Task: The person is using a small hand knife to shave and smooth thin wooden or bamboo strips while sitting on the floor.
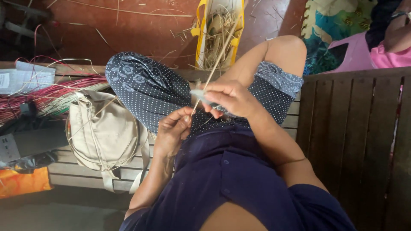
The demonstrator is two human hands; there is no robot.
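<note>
I sit on a wooden slat bench [351, 128] with my knees up, in dotted dark shorts. My left hand [173, 128] pinches the lower end of a thin pale straw strip [216, 62] between thumb and fingers. My right hand [229, 98] grips the same strip a little higher, together with a small grey blade-like piece [198, 94] pressed against it. The strip runs up and away past my knees toward a yellow bag. Both hands hover over my lap, a few centimetres apart.
A yellow bag [199, 32] full of straw stands on the red floor ahead. A beige handbag [100, 130] lies on the bench at my left, beside bundles of pink and pale strips [47, 92], papers and an orange cloth [23, 182]. Another person's arm [396, 36] shows top right.
</note>
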